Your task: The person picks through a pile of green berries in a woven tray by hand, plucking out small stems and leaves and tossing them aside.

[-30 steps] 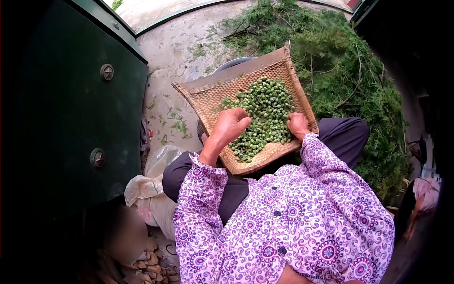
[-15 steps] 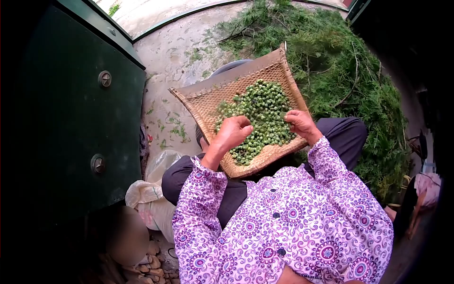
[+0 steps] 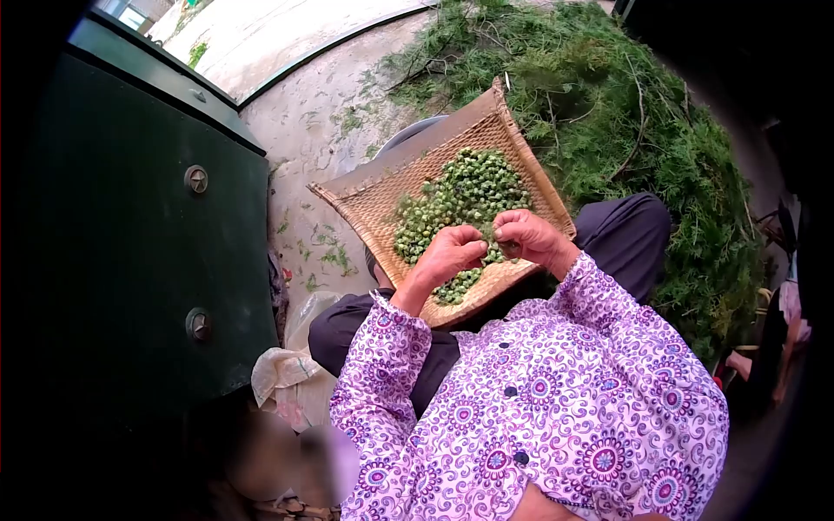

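A woven wicker scoop basket (image 3: 365, 195) rests across my lap, tilted, with a heap of small round green cones or berries (image 3: 469, 184) in it. Over the near part of the heap, my left hand (image 3: 450, 259) is closed, thumb against fingertips. Close beside it on the right, my right hand (image 3: 532, 239) is pinched too, with a dark greenish bit showing under its fingers. What either hand grips is too small to name. The fingertips of the two hands nearly meet.
Cut evergreen branches (image 3: 608, 113) are piled on the floor beyond and to the right. Behind the basket shows the rim of a basin (image 3: 408, 133). A dark green metal door (image 3: 148, 234) stands at left, a pale sack (image 3: 287, 369) below it.
My right hand has moved left and toward me, from the basket's right side to beside my left hand. My left hand has shifted slightly right and nearer. The view has tilted a little.
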The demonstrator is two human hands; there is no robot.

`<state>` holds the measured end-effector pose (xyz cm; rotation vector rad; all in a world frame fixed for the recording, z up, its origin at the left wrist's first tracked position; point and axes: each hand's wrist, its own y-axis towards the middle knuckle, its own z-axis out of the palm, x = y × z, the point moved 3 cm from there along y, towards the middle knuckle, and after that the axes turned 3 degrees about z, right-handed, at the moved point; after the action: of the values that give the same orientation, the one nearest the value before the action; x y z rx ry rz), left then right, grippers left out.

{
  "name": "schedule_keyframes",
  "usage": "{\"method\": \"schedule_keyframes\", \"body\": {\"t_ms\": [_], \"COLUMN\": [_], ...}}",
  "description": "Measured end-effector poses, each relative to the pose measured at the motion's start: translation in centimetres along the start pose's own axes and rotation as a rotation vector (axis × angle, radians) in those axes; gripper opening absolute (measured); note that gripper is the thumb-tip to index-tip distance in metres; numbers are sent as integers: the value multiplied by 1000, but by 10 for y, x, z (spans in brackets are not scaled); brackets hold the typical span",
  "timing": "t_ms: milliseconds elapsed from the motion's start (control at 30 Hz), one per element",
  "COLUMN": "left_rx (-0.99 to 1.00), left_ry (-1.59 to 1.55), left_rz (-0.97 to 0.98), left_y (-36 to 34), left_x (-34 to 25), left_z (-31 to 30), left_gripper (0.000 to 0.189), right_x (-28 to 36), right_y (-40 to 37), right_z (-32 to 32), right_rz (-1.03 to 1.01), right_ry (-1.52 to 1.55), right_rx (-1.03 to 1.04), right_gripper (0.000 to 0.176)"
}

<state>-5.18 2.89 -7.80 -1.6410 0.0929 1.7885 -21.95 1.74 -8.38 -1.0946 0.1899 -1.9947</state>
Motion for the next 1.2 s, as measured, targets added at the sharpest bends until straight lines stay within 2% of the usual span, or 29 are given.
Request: {"method": "schedule_keyframes", "body": {"t_ms": [33,100,167,233,300,367,400,433,500,567,633,700,733,800,900,933,1000,1100,1167,1200], "left_rx": [-10,-60,-106,-149,-211,-258,-308,-334,-369,-388,-374,-374,-371,-369,-370,-379,-370,-360,-327,-327], "left_ry": [48,69,42,218,119,88,35,20,38,25,10,66,78,107,144,151,207,336,414,410], "left_rz": [6,4,-19,-37,-24,-23,-13,-19,6,4,22,16,27,24,10,8,-20,-86,-118,-125], "left_y": [0,-1,-6,-12,-11,-13,-14,-13,-10,-4,3,4,5,5,4,2,-1,-3,-1,-3], "left_x": [1,11,19,18,37,42,42,41,40,44,44,36,35,29,26,25,24,29,52,58], "left_z": [3,9,14,17,14,21,25,30,41,49,54,63,67,71,77,80,85,86,65,59], "left_gripper": [11,11,11,11,13,14,14,14,13,13,13,13,13,13,14,13,12,11,21,21], "right_x": [1,16,42,73,104,123,122,121,110,84,48,23,15,6,12,16,31,91,130,137], "right_y": [-4,-16,-35,-54,-70,-72,-76,-75,-68,-60,-55,-49,-44,-36,-44,-49,-53,-80,-90,-85], "right_z": [-4,-16,-36,-58,-84,-115,-129,-129,-124,-82,-42,-21,-19,-18,-20,-21,-29,-47,-74,-95], "right_rz": [-1,-107,-190,-382,-533,-829,-573,-586,-738,-478,-375,-527,-547,-616,-672,-795,-917,-1179,-1118,-1168], "right_ry": [132,170,11,-250,-383,-1298,-1578,-1560,-1347,-897,-1078,-1233,-1155,-1025,-1092,-1132,-1073,-1039,-986,-1221], "right_rx": [46,63,-80,-272,-464,-1011,-1158,-1164,-938,-407,-183,-61,-50,-30,-47,-110,-201,-510,-678,-903], "right_gripper": [2,2,2,5,10,31,52,52,57,53,38,24,21,13,9,7,7,5,7,10]}}
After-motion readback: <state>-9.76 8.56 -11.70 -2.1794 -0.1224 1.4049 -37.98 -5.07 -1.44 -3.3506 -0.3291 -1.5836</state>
